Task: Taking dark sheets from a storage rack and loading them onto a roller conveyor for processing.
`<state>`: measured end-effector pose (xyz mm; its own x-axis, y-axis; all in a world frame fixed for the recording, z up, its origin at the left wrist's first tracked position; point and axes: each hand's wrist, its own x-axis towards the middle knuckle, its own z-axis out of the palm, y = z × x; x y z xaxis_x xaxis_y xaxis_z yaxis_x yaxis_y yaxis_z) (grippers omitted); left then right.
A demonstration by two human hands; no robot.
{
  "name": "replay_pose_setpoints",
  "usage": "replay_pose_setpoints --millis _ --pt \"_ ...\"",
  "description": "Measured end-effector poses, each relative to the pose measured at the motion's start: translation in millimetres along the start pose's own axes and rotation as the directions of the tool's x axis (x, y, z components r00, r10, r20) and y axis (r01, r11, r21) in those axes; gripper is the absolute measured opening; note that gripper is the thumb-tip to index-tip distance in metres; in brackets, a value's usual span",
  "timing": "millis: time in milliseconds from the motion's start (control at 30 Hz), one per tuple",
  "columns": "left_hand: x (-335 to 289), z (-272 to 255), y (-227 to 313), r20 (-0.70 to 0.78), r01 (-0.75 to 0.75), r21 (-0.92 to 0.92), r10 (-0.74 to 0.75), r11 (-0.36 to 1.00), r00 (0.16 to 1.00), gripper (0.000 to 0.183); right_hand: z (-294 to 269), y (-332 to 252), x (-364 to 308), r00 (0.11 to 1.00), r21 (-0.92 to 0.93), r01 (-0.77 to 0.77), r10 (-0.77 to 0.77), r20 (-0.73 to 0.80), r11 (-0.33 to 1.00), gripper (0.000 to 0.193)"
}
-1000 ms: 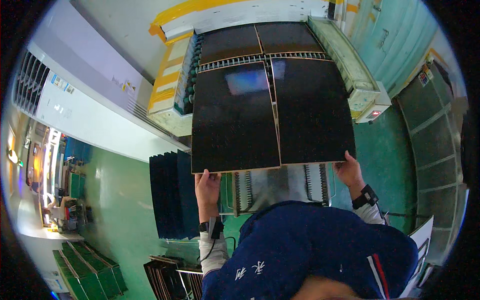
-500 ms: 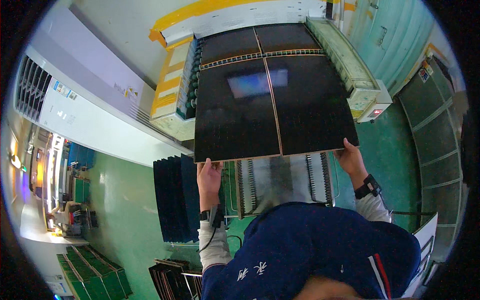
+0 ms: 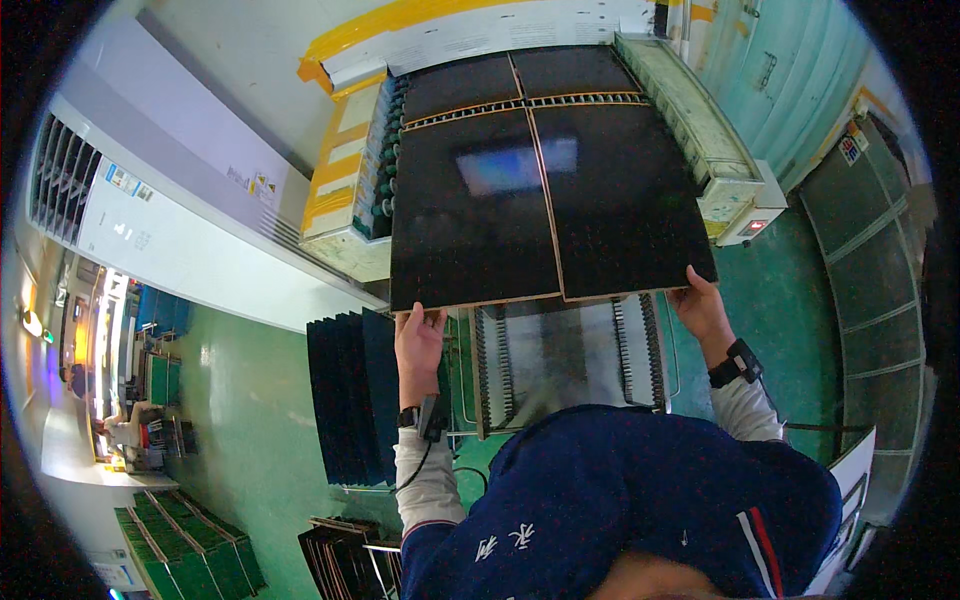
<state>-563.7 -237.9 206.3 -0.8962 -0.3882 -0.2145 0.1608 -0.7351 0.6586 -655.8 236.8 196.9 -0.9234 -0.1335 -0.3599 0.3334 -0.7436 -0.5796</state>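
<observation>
Two glossy black panels lie side by side on a roller conveyor (image 3: 383,195), a narrow seam between them. My left hand (image 3: 418,350) grips the near outer corner of the left black panel (image 3: 470,240), thumb on the top face and fingers beneath. At the opposite corner, my right hand (image 3: 703,308) pinches the right black panel (image 3: 635,225) by its near edge. Both near edges overhang the conveyor's end. Farther in, two more black panels (image 3: 460,88) lie across a strip of visible rollers.
Below the panels, before my body, stands a slotted rack (image 3: 560,350) with toothed sides. Dark upright boards (image 3: 350,400) stand to its left. A white air-conditioner cabinet (image 3: 210,235) flanks the conveyor's left side; a small control box (image 3: 755,218) sits right. Far left, a person (image 3: 125,432) is partly visible.
Both hands have moved slightly forward, and the near edges of the two held panels have shifted away from me with them. The right panel's near edge now sits a little farther in.
</observation>
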Motion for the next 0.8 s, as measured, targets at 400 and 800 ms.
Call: replay_pose_setpoints --millis 400,800 --pt "17.1 -7.8 -2.9 0.076 -0.011 0.007 0.01 1.0 0.997 0.015 4.9 -2.0 16.7 0.999 -0.01 0.009 -0.009 -0.038 1.0 0.019" --pt "10.1 -15.7 -8.5 0.065 0.028 0.018 -0.029 0.999 0.997 0.04 0.1 2.7 25.7 0.998 0.009 -0.062 0.062 0.001 0.998 0.02"
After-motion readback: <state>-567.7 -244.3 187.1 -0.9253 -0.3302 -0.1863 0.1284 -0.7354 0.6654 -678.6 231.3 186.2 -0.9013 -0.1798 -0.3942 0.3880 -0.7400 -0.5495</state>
